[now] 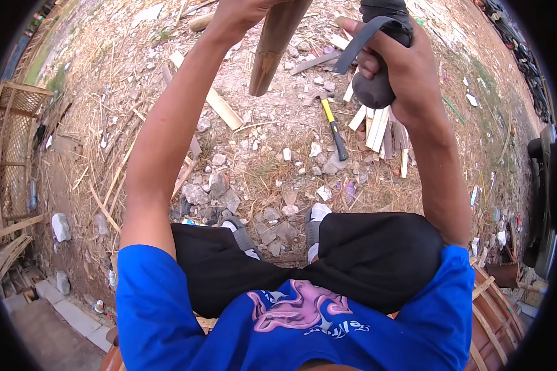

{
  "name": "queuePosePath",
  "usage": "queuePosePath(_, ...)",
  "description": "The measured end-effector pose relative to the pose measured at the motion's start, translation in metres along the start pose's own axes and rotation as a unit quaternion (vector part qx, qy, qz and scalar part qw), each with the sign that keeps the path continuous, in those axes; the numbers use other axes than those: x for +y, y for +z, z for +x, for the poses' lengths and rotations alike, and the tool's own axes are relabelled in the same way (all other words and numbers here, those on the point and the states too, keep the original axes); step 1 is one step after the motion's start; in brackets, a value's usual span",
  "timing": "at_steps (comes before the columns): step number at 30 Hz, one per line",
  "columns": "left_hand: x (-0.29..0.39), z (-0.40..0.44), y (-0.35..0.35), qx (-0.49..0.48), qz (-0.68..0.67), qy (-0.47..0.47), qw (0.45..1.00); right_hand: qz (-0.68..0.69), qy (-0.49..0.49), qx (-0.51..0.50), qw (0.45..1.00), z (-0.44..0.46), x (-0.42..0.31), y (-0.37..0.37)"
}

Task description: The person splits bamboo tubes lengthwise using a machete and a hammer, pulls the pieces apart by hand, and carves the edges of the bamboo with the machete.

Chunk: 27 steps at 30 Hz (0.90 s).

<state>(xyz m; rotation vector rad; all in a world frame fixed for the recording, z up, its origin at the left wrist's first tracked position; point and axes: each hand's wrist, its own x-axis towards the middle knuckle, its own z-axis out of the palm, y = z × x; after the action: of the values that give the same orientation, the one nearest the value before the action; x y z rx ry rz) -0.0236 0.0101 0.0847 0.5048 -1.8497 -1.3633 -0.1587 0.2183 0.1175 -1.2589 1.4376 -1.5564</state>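
Note:
My left hand (246, 11) is at the top edge, partly cut off, closed against a brown bamboo pole (273, 46) that slants down with its cut end lowest. My right hand (407, 59) is wrapped around a dark, round-ended handle (374, 89). A black rubber-like strip (368, 38) is wound about its upper part, and a loose end of it curls out past my thumb. Whatever the handle belongs to is out of view above. Between and below my hands, a hammer (334, 128) with a yellow and black handle lies on the ground.
Pale wooden strips (377, 128) lie in a pile below my right hand, and another plank (223, 110) is on the left. Stones (216, 185) and dry straw litter the ground before my feet. A lattice wooden frame (15, 142) stands far left.

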Motion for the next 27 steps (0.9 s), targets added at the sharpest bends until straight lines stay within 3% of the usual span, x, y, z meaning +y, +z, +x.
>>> queuePosePath(2,-0.013,0.001,0.000,-0.018,-0.021,0.001,1.000,-0.010,0.024,0.006,1.000,-0.002,0.013,0.003)
queuePosePath(3,-0.050,-0.003,-0.006,-0.040,0.102,0.070,0.992,-0.013,0.054,0.014,0.998,-0.006,0.036,0.008)
queuePosePath(6,-0.117,-0.033,-0.011,-0.049,0.085,-0.068,0.993,-0.018,0.073,0.033,0.997,-0.007,0.063,0.006)
queuePosePath(9,-0.111,-0.042,-0.011,-0.094,0.049,-0.078,0.991,-0.013,0.093,0.016,0.995,-0.011,0.056,0.002)
queuePosePath(12,-0.094,-0.036,-0.012,-0.142,0.120,-0.116,0.976,-0.038,0.074,0.001,0.997,-0.012,0.052,0.009)
queuePosePath(16,-0.084,-0.031,-0.016,-0.135,0.138,-0.126,0.973,-0.003,0.082,-0.009,0.997,-0.010,0.053,0.012)
queuePosePath(19,-0.072,-0.030,-0.011,-0.107,0.143,-0.063,0.982,-0.009,0.045,-0.017,0.999,-0.011,0.040,0.012)
queuePosePath(22,-0.060,-0.016,-0.002,-0.111,0.062,0.023,0.992,-0.065,-0.014,-0.006,0.998,-0.013,0.016,0.010)
queuePosePath(26,-0.053,-0.004,0.009,-0.141,0.066,0.050,0.987,-0.089,-0.013,0.006,0.996,-0.016,0.019,0.010)
queuePosePath(27,-0.065,-0.007,0.009,-0.130,0.125,-0.003,0.984,-0.108,-0.030,0.011,0.994,-0.016,0.029,0.011)
